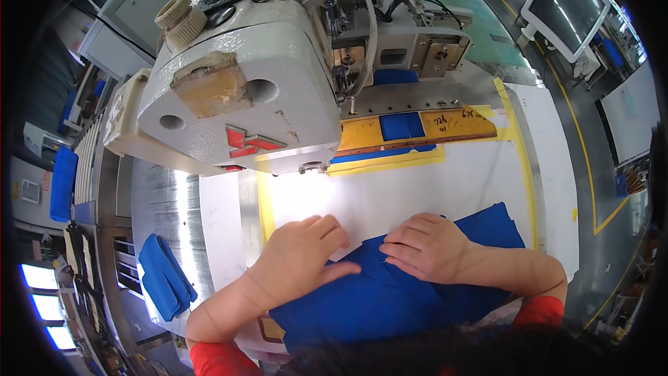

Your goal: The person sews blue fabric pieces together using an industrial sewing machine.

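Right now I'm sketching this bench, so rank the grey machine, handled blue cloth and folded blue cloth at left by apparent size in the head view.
1. Grey machine
2. Handled blue cloth, partly hidden
3. Folded blue cloth

We are in a sewing workshop of the factory sort: a large industrial sewing machine (299,76) reaches over our metal desk (156,198), blue cloth (376,313) lies at its near side, and beyond we see a grey floor (595,118) marked with yellow lines (612,216) and a white-framed screen (567,7).
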Tool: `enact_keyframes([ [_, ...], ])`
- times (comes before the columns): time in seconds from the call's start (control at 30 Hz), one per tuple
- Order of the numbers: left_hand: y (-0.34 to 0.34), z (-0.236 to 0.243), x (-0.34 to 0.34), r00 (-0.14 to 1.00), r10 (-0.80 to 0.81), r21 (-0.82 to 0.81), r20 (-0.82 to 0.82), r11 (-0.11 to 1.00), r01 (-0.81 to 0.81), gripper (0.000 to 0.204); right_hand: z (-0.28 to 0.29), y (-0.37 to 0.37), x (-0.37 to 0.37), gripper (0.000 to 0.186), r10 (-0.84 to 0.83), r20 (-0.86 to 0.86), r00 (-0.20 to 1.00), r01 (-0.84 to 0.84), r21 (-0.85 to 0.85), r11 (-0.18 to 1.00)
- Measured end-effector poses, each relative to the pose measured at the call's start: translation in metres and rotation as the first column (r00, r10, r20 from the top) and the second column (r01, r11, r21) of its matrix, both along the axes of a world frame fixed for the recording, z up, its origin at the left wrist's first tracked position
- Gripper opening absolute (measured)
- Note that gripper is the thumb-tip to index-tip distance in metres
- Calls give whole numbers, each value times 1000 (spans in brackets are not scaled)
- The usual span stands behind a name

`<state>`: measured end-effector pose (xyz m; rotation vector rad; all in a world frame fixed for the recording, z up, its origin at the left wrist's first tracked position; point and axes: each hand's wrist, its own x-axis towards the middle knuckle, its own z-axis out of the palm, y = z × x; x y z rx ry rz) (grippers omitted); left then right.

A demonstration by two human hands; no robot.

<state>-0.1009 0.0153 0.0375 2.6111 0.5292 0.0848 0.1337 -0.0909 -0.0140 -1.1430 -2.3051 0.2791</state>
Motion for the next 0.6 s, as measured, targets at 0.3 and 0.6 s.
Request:
enact_keyframes([
  [0.3,-18,10,-40,999,-17,-176,-32,984,11,26,10,4,-8,22,85,-188,978,-124,-206,971],
  [0.6,-4,16,-13,921,389,-446,30,829,-336,32,38,29,-12,36,-295,-360,885,-60,-716,695],
])
